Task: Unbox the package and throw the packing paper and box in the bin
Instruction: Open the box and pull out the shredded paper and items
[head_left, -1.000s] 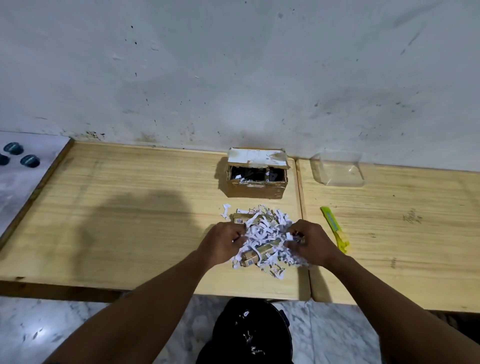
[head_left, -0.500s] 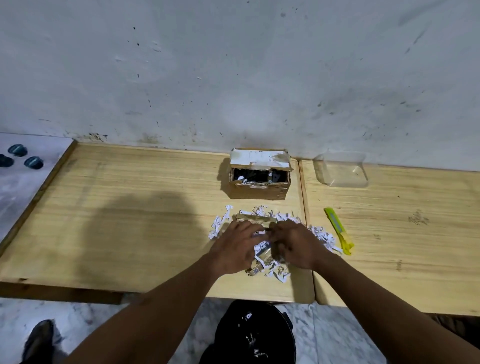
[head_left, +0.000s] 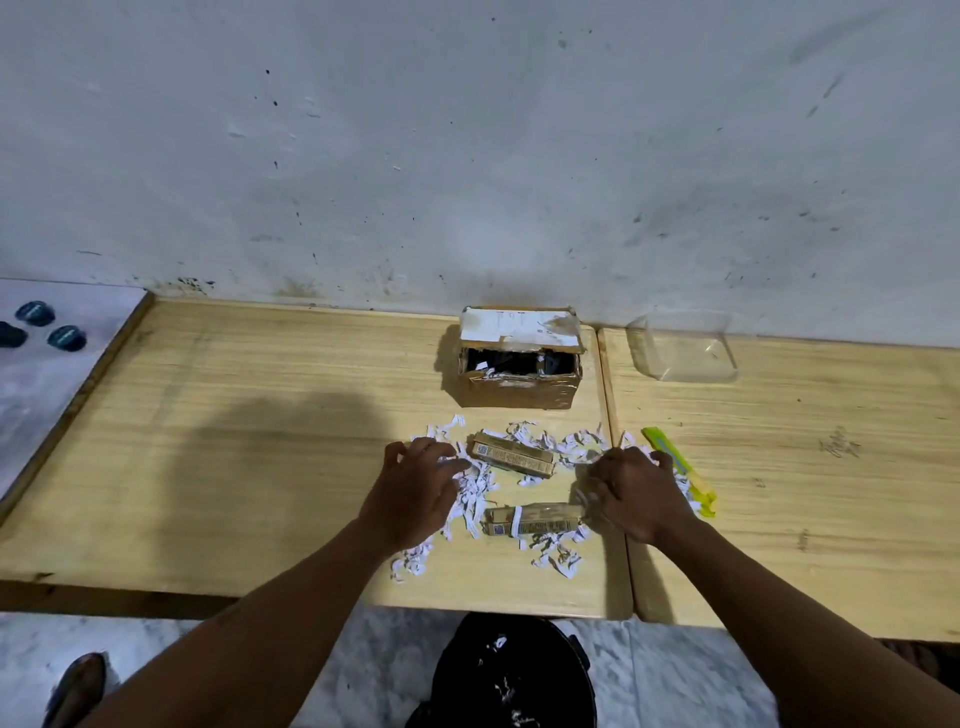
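The opened cardboard box (head_left: 519, 387) stands near the wall with dark contents inside. White shredded paper (head_left: 566, 447) lies scattered in front of it. Two small brown cartons lie among the shreds, one farther back (head_left: 511, 457) and one nearer (head_left: 535, 519). My left hand (head_left: 415, 488) rests palm down on the shreds at the left, fingers spread. My right hand (head_left: 634, 493) lies over the shreds at the right with fingers curled, a whitish clump by its thumb; whether it grips is unclear. The black bin (head_left: 514, 675) stands on the floor below the table edge.
A yellow-green cutter (head_left: 680, 470) lies just right of my right hand. A clear plastic container (head_left: 685, 348) sits by the wall at the right. Dark blue round objects (head_left: 36, 325) lie on the surface at the far left. A shoe (head_left: 78, 680) shows on the floor.
My hands met over the paper heap, then moved apart sideways. The shreds are spread wider now and the two small cartons lie uncovered.
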